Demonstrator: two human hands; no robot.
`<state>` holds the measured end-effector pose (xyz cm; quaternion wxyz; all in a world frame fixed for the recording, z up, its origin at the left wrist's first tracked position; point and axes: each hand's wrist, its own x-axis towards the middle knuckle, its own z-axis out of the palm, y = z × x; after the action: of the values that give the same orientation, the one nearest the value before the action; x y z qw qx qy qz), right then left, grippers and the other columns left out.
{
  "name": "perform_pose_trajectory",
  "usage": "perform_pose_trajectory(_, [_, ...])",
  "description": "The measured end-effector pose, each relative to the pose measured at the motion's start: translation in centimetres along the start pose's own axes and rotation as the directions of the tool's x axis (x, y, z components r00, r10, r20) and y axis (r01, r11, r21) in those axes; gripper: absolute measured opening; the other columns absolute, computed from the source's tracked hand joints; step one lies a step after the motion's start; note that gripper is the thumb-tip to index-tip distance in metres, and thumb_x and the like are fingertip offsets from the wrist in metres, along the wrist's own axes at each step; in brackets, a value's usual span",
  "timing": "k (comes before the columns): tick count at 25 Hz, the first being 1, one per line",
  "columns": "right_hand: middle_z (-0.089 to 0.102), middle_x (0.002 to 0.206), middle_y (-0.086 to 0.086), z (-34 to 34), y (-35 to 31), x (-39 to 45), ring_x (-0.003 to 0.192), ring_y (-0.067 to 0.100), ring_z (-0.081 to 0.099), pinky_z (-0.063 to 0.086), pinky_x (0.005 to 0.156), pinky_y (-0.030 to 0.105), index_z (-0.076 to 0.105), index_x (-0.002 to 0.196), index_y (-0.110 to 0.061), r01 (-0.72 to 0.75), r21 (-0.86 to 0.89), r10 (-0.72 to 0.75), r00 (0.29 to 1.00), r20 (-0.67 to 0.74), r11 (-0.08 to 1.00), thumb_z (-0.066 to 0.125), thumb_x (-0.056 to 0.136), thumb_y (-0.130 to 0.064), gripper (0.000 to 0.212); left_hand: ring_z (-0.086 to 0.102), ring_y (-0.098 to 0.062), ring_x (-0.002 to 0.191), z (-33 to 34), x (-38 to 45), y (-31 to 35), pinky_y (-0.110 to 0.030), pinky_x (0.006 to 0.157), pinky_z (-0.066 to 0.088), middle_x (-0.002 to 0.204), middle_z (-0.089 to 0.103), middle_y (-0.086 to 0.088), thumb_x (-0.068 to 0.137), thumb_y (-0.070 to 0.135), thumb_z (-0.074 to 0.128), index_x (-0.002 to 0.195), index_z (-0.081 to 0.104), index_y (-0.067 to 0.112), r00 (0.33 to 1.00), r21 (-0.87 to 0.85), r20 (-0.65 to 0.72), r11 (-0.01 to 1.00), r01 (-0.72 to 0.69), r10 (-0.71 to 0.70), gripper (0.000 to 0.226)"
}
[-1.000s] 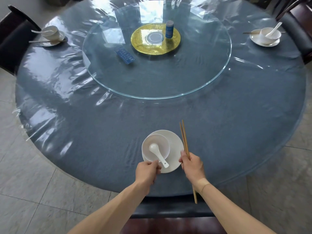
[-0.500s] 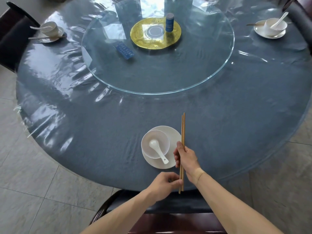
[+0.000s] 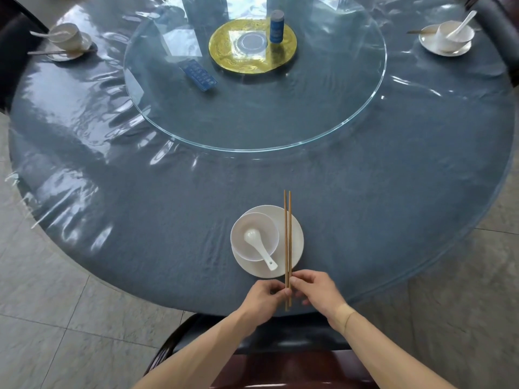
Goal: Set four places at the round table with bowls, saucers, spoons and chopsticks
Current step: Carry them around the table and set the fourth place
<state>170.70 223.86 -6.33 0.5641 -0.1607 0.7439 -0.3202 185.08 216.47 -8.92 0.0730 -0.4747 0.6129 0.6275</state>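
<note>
Joining your left hand (image 3: 265,299) to the right hand (image 3: 318,290), you now pinch the chopsticks (image 3: 287,242) at their near ends with both, squared up over the saucer (image 3: 296,242) beside the bowl (image 3: 254,234); setting them down remains.

Head camera looks steeply down from the near edge across the round table (image 3: 365,206).

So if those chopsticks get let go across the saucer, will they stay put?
Probably not firmly. The chopsticks are thin, stiff sticks bridging the glossy saucer rim, so they may roll or slide. Both hands pinch their near ends.
</note>
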Motion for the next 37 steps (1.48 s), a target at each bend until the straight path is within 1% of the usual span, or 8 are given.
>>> perform_pose_trajectory(5, [0.077,0.083,0.001,0.6,0.0,0.4,0.069,0.008,0.064,0.052,0.059,0.025,0.076,0.094,-0.020,-0.033,0.021,0.034,0.999,-0.037,0.999,0.064,0.092,-0.019,0.013,0.045,0.004,0.038,-0.4,0.5,0.4,-0.017,0.047,0.034,0.041,0.053,0.020,0.096,0.033,0.060,0.081,0.070,0.025,0.998,-0.019,0.019,0.998,0.064,-0.064,0.020])
perform_pose_trajectory(12, [0.076,0.085,0.007,0.4,-0.1,1.1,0.069,0.010,0.062,0.054,0.062,0.028,0.076,0.091,-0.023,-0.067,-0.032,0.065,0.996,-0.068,0.997,0.067,0.090,-0.022,0.009,0.046,0.002,0.038,-0.6,1.0,0.2,-0.009,0.040,0.031,0.038,0.051,0.020,0.097,0.033,0.059,0.075,0.069,0.028,0.996,-0.027,-0.037,0.996,0.080,-0.081,0.024])
perform_pose_trajectory(15, [0.076,0.085,0.008,0.5,0.1,1.1,0.067,0.009,0.061,0.052,0.060,0.026,0.076,0.089,-0.025,-0.070,-0.043,0.068,0.996,-0.055,0.997,0.069,0.088,-0.023,0.007,0.057,0.003,0.058,-0.5,1.2,-0.1,-0.016,0.056,0.042,0.061,0.067,0.017,0.095,0.033,0.060,0.086,0.074,0.027,0.992,-0.052,-0.080,0.995,0.090,-0.094,0.018])
perform_pose_trajectory(19, [0.074,0.079,0.007,0.6,0.3,1.3,0.064,0.010,0.057,0.050,0.059,0.026,0.077,0.092,-0.023,-0.073,-0.050,0.071,0.997,-0.038,0.996,0.070,0.088,-0.023,0.008,0.067,-0.013,0.087,-0.4,1.3,-0.2,-0.029,0.080,0.051,0.089,0.076,0.001,0.094,0.034,0.062,0.095,0.078,0.022,0.990,-0.050,-0.094,0.994,0.101,-0.106,0.020])
perform_pose_trajectory(29, [0.076,0.082,0.007,0.5,0.7,1.3,0.065,0.009,0.060,0.051,0.058,0.023,0.076,0.086,-0.030,-0.052,-0.080,0.049,0.998,-0.035,0.995,0.070,0.087,-0.026,0.007,0.062,0.002,0.072,-0.2,1.2,-0.2,-0.018,0.066,0.043,0.072,0.071,0.016,0.093,0.035,0.061,0.086,0.077,0.031,0.987,-0.047,-0.115,0.993,0.110,-0.114,0.017])
perform_pose_trajectory(32, [0.076,0.078,0.002,-0.3,0.7,1.4,0.062,0.008,0.062,0.052,0.058,0.024,0.075,0.084,-0.028,-0.059,-0.086,0.052,0.996,-0.074,0.995,0.068,0.088,-0.025,0.008,0.053,0.004,0.053,-1.5,0.3,-0.9,-0.016,0.054,0.041,0.053,0.062,0.019,0.088,0.040,0.061,0.074,0.073,0.026,0.981,-0.001,-0.123,0.989,0.149,-0.148,0.023])
perform_pose_trajectory(35, [0.074,0.072,-0.004,-2.2,0.2,2.3,0.058,0.008,0.063,0.055,0.057,0.026,0.075,0.090,-0.024,-0.027,-0.116,-0.001,0.973,-0.230,0.993,0.065,0.090,-0.026,0.010,0.052,-0.006,0.050,-4.9,-0.9,-2.4,-0.022,0.049,0.042,0.050,0.059,0.011,0.084,0.034,0.060,0.062,0.063,0.016,0.951,0.081,-0.258,0.977,0.196,-0.169,0.028])
perform_pose_trajectory(37, [0.074,0.078,-0.003,-3.1,-0.4,3.2,0.062,0.009,0.066,0.057,0.062,0.028,0.073,0.105,-0.023,0.018,-0.131,-0.055,0.956,-0.289,0.991,0.063,0.092,-0.027,0.017,0.059,-0.015,0.060,-8.0,-0.9,-3.1,-0.030,0.061,0.050,0.061,0.067,0.004,0.086,0.027,0.062,0.067,0.066,0.017,0.887,0.076,-0.436,0.976,0.206,-0.153,0.022])
